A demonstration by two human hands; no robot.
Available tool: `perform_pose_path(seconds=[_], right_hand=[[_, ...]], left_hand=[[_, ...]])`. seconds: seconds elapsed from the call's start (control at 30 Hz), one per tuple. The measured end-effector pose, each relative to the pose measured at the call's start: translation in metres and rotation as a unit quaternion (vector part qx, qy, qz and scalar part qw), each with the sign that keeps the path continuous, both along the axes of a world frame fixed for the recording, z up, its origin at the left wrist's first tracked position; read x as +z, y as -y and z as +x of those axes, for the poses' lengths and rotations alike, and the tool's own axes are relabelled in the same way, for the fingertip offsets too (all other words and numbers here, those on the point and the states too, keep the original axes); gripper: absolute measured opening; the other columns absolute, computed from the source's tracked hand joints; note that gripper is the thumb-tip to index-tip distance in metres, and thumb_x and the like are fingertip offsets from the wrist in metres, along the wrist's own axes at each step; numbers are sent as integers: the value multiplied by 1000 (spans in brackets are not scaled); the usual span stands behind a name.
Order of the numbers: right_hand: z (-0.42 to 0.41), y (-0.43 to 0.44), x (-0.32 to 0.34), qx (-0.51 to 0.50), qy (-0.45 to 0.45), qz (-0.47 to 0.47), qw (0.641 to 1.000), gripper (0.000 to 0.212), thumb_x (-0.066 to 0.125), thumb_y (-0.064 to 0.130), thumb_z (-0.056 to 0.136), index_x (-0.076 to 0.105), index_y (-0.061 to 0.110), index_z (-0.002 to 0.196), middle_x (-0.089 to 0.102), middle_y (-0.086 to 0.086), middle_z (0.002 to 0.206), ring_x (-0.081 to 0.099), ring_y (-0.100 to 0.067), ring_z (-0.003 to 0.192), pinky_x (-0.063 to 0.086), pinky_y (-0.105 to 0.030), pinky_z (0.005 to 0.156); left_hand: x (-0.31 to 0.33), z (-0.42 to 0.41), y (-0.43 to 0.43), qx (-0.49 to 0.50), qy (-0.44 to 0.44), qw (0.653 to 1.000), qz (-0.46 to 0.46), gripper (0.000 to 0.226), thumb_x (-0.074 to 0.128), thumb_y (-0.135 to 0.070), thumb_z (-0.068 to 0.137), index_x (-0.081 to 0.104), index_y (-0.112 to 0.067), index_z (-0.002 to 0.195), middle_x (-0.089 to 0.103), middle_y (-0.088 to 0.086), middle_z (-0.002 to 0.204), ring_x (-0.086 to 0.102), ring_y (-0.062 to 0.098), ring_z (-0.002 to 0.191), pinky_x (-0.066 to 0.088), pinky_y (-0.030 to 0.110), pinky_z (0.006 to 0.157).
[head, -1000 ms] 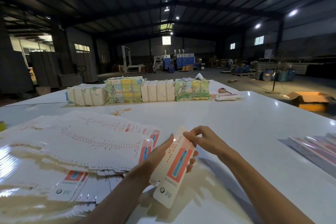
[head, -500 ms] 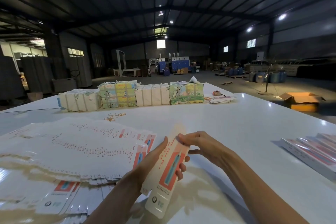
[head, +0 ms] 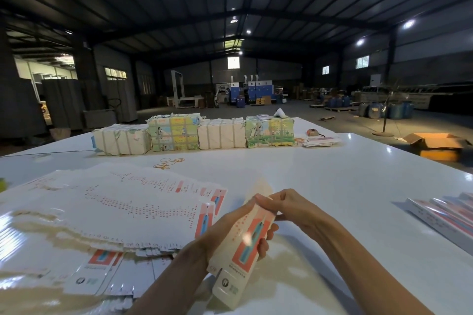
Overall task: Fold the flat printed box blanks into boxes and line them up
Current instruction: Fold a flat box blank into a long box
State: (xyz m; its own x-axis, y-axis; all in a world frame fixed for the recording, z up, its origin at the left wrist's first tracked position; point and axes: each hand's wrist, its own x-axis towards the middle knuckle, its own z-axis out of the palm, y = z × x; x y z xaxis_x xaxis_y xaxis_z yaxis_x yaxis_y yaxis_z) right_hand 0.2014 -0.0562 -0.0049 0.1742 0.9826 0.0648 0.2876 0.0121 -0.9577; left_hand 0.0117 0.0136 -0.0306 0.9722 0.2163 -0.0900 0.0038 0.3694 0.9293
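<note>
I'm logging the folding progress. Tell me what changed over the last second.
The blank has opened from flat into a box and come lower, nearer the person. The left hand still grips its middle, the right hand still pinches its top end. The fanned blanks, wrapped bundles and finished boxes stayed put.

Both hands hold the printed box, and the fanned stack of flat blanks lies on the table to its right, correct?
No. The left hand and right hand hold the printed box, but the fanned stack of flat blanks lies on the table to its left; the head view shows it.
</note>
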Motion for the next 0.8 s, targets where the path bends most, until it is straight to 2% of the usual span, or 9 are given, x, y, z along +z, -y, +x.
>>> perform_pose_path(seconds=[0.13, 0.23, 0.3, 0.43, 0.53, 0.6, 0.67, 0.73, 0.8], right_hand=[[-1, -6, -2, -30, -48, 15, 998, 47, 76, 53, 89, 85, 7, 84, 80, -8, 82, 79, -20, 81, 53, -27, 84], [1, -6, -1, -31, -74, 13, 997, 46, 80, 55, 79, 85, 10, 75, 77, -9, 77, 76, -16, 80, 52, -26, 83], [3, -6, -1, -28, -90, 16, 995, 47, 81, 57, 74, 85, 10, 74, 78, -11, 81, 76, -17, 83, 54, -27, 86], [1, -7, -2, -30, -120, 22, 992, 51, 82, 61, 72, 85, 10, 77, 77, -7, 79, 76, -15, 80, 56, -24, 75], [0, -7, -7, -6, -145, 3, 989, 48, 78, 54, 87, 83, 6, 92, 77, -12, 90, 77, -22, 89, 61, -31, 79], [-1, -6, -7, 2, -152, 24, 988, 46, 76, 48, 91, 79, 3, 99, 77, -15, 94, 77, -26, 92, 61, -30, 80], [-6, -6, -7, -9, -135, 76, 988, 42, 76, 44, 91, 75, 5, 108, 76, -18, 97, 79, -28, 94, 62, -30, 80], [-12, -5, -8, -37, -113, 129, 985, 37, 76, 37, 94, 64, 22, 125, 75, -19, 102, 79, -29, 97, 64, -32, 81], [-19, -5, -12, -27, -126, 138, 982, 48, 76, 35, 96, 49, 36, 136, 77, -16, 106, 78, -31, 100, 65, -36, 86]], left_hand=[[0, 4, 5, -15, -14, 999, 27, 65, 81, -73, 70, 55, -24, 103, 75, -5, 90, 75, 13, 75, 62, 24, 75], [-5, 8, -3, -20, -34, 999, 28, 59, 73, -74, 78, 62, -22, 103, 73, -5, 87, 73, 12, 72, 61, 24, 76], [-7, 10, -6, 2, -65, 998, 19, 54, 78, -72, 76, 67, -21, 92, 70, -4, 79, 70, 11, 64, 60, 22, 70], [-9, 13, -6, 43, -64, 997, -3, 55, 80, -74, 74, 68, -21, 80, 66, -3, 71, 65, 10, 57, 59, 20, 62], [-13, 10, -11, 50, -31, 998, -36, 63, 59, -84, 80, 70, -22, 85, 68, -2, 75, 66, 10, 60, 59, 21, 65], [-13, 9, -12, 44, -20, 997, -55, 64, 56, -81, 82, 69, -19, 85, 67, -1, 73, 66, 10, 58, 59, 21, 62], [-14, 7, -13, 44, -22, 995, -85, 60, 72, -73, 76, 65, -13, 82, 64, 3, 67, 63, 12, 51, 58, 24, 54], [-13, 5, -13, 55, -1, 990, -131, 63, 90, -60, 65, 61, -7, 80, 60, 7, 62, 60, 16, 45, 56, 26, 47], [-11, 3, -9, 58, 47, 982, -174, 64, 96, -51, 63, 60, -3, 84, 59, 10, 61, 60, 20, 44, 56, 28, 46]])
